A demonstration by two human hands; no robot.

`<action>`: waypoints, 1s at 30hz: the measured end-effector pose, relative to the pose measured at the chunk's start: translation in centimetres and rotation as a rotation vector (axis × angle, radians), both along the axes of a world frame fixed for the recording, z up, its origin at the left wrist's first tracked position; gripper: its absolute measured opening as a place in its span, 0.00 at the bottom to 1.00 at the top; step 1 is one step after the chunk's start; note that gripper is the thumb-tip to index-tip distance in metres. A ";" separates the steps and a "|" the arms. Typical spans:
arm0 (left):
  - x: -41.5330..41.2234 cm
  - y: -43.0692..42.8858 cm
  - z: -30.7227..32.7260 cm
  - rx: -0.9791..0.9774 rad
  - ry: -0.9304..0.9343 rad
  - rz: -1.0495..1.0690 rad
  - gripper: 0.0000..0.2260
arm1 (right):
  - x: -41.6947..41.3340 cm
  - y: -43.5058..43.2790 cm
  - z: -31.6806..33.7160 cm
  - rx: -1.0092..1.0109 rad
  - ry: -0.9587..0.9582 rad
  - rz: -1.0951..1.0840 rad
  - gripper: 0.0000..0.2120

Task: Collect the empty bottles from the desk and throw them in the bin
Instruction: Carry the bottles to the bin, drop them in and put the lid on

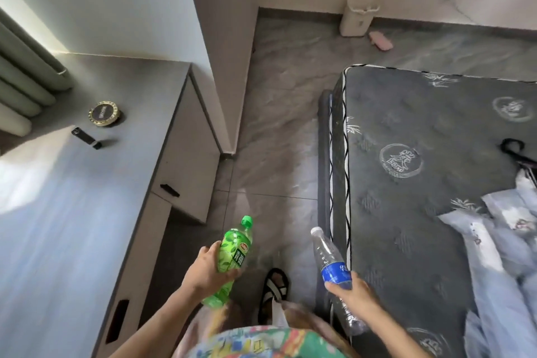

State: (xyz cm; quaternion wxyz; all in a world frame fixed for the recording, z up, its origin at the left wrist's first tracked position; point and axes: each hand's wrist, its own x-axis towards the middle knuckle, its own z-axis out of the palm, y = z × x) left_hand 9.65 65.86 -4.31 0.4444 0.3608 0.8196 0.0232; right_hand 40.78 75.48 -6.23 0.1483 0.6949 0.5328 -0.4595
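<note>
My left hand (207, 269) grips a green plastic bottle (234, 250) with a green cap, held over the floor between the desk and the bed. In my right hand (353, 292) is a clear water bottle (328, 259) with a blue label and white cap, tilted up to the left. A white lidded bin (356, 16) stands against the far wall, well ahead of both hands. The grey desk (72, 212) lies to my left.
On the desk sit a round gold-rimmed tin (104, 113) and a small black lighter-like object (86, 138). A dark mattress (421, 168) with pale bedding fills the right side. A pink object (380, 40) lies on the floor by the bin. My sandalled foot (274, 288) shows below.
</note>
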 end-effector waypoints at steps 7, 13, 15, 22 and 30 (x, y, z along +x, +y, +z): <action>-3.6 4.2 -1.8 -0.137 0.076 0.001 0.41 | -3.0 6.9 -0.7 -0.009 0.038 0.007 0.25; -8.0 10.4 -4.4 -0.254 0.058 0.031 0.38 | -8.6 17.5 -0.4 0.091 0.108 0.035 0.20; -9.7 13.5 -5.1 -0.270 0.051 0.037 0.35 | -10.5 21.3 -0.2 0.130 0.108 0.013 0.21; -15.0 28.8 -4.3 -0.233 0.060 -0.098 0.35 | -14.2 32.7 0.6 0.126 0.027 0.005 0.27; -15.0 49.8 -1.8 -0.005 -0.022 -0.274 0.38 | -12.9 41.6 0.4 0.064 0.102 -0.262 0.09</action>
